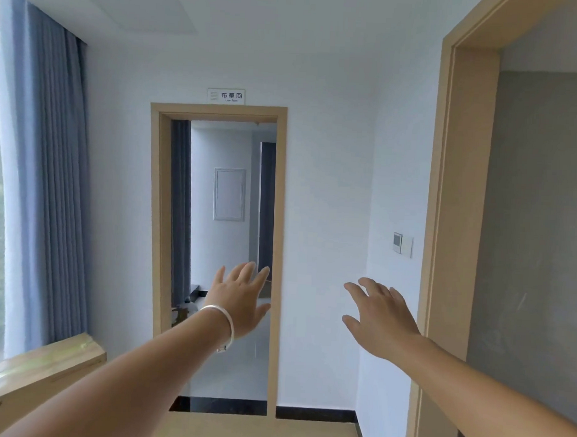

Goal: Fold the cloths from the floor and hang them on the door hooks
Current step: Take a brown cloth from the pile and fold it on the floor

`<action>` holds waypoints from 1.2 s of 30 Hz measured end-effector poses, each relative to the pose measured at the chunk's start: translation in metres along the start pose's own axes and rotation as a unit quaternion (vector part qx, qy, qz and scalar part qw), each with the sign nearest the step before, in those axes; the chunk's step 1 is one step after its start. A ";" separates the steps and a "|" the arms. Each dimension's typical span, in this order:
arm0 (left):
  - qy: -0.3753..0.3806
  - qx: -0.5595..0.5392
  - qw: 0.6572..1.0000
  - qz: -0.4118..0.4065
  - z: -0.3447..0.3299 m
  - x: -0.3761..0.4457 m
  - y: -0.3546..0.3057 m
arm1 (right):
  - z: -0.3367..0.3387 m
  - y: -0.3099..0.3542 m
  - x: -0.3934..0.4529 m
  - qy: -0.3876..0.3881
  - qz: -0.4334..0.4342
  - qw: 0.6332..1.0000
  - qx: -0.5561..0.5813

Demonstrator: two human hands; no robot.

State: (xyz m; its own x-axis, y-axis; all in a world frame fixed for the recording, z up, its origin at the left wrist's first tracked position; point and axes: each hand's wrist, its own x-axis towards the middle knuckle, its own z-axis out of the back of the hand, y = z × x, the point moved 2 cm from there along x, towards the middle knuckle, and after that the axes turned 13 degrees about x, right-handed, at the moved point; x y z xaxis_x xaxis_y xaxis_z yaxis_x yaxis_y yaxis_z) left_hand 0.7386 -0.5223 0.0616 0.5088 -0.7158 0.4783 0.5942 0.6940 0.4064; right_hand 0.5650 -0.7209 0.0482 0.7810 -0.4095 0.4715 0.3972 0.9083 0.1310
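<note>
Bare left hand with silver bangle (pixel 242 298), bare right hand (pixel 380 314) both spread, empty, apart; guess walking toward tan wood-framed doorway (pixel 219 113), no cloths visible.

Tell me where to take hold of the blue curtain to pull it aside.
Probably its inner edge, reached from the right with the left hand: the curtain hangs in upright pleats, and that edge hangs free against the white wall.

— Where does the one view look from?
— From head height, facing forward along both outstretched arms, level rather than down.
— How near?
— The left hand (pixel 242 298) and right hand (pixel 380 314) sit close; the open doorway (pixel 225 114) stands well beyond the fingertips, the floor (pixel 257 429) far below them.
</note>
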 end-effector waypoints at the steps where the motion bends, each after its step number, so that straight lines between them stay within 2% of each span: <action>1: -0.001 0.002 1.000 0.001 -0.005 0.016 -0.003 | -0.005 -0.009 0.015 -0.001 0.003 1.000 0.002; 16: 0.021 0.017 1.000 0.000 -0.136 0.219 -0.022 | -0.115 -0.086 0.215 0.014 0.028 0.999 0.017; 27: 0.004 0.003 1.000 0.002 -0.251 0.398 0.009 | -0.186 -0.114 0.408 -0.005 0.018 1.000 -0.010; 36: 0.032 -0.001 0.999 0.013 -0.344 0.469 0.038 | -0.262 -0.119 0.521 0.002 0.031 0.999 -0.005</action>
State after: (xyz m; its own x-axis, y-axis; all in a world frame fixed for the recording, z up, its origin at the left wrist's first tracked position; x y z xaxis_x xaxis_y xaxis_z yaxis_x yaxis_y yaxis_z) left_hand 1.2140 -0.8584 0.0335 0.5628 -0.7018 0.4368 0.5825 0.7116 0.3928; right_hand 1.0506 -1.0644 0.0497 0.8063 -0.3522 0.4753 0.3520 0.9314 0.0929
